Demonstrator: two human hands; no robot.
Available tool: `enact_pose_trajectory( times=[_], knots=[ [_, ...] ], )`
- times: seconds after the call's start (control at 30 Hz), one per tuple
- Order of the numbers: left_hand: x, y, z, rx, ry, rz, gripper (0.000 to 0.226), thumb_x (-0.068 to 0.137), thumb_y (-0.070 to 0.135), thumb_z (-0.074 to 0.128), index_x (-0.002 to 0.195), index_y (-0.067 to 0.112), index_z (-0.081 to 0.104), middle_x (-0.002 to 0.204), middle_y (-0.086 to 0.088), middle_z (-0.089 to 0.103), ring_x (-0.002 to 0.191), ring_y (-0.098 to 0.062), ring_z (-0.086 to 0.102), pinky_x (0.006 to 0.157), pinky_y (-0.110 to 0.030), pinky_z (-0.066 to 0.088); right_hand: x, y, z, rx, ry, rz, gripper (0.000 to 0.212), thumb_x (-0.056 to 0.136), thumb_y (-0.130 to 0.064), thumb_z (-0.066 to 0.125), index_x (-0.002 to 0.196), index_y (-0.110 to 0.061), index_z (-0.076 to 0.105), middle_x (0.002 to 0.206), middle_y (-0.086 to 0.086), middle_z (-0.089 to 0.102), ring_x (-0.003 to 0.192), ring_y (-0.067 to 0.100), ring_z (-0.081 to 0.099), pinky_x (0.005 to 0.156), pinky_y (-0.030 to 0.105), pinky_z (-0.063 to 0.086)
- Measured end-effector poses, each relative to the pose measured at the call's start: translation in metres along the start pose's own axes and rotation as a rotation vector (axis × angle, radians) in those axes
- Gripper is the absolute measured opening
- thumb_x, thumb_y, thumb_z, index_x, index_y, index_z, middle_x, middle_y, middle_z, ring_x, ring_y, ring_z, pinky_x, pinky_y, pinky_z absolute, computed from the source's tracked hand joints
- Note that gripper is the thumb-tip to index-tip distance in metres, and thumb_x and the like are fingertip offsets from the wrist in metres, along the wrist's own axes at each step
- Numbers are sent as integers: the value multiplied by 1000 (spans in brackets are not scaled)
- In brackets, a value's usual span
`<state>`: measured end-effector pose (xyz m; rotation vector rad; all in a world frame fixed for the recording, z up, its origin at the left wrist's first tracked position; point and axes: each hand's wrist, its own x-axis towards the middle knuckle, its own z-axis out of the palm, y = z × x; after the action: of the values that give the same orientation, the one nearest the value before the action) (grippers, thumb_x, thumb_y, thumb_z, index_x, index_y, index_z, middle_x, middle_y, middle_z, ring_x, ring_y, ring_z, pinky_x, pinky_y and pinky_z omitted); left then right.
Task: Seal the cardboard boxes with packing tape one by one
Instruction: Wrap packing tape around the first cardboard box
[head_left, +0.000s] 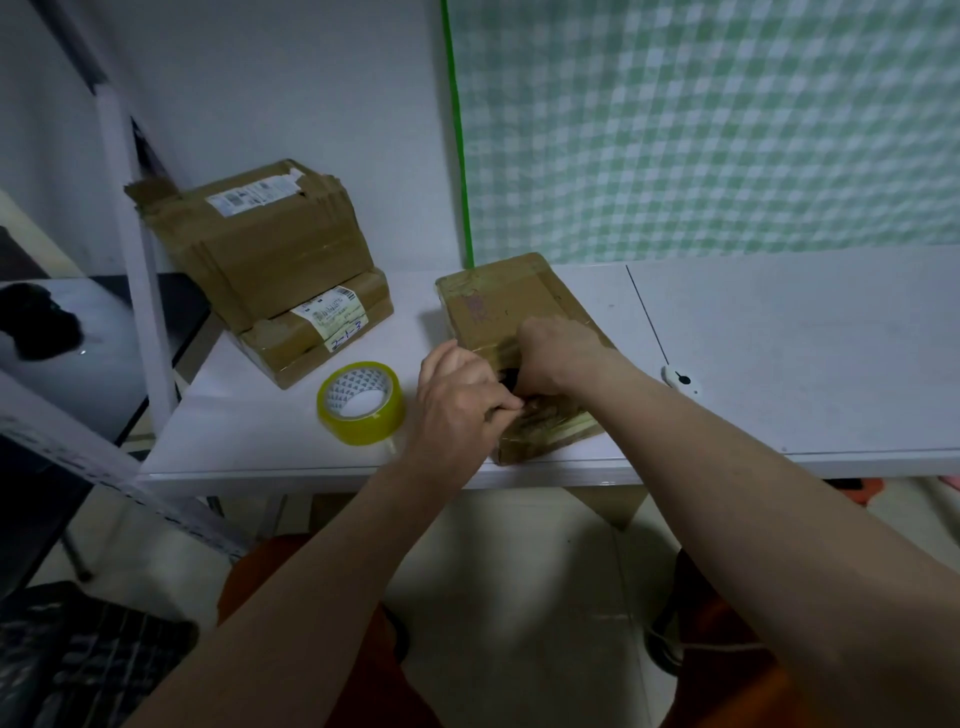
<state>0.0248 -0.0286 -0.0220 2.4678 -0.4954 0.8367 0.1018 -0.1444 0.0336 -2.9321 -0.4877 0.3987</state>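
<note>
Both hands on the cardboard box (511, 312) now: left hand (457, 405) and right hand (553, 356), fingers curled, pinch something dark (can't identify it) at its near edge. Tape roll (362, 402) sits on the tabletop (779, 353) just left of the left fingers.

Three boxes (511, 312), one tape roll (361, 402)

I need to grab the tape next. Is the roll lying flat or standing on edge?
Lying flat: the tape roll rests on the white table, its hollow core facing up, left of both hands.
</note>
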Motion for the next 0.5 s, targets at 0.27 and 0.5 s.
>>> enact_pose_trajectory(
  times=[0.27,0.5],
  knots=[
    [-3,-3,3,3,7,-53,11,66,14,86,71,11,77,64,-4,57,72,-27,55,93,-47,41,4,15,-8,162,-42,-42,26,76,-20,72,61,-7,54,61,5,54,61,23,55,52,27,44],
    [-5,-4,4,-20,-11,-93,14,63,14,88,71,13,76,65,-3,58,73,-25,54,93,-45,40,-1,31,-14,555,-109,-46,15,85,-7,64,82,8,68,68,10,60,55,15,56,46,19,52]
  ],
)
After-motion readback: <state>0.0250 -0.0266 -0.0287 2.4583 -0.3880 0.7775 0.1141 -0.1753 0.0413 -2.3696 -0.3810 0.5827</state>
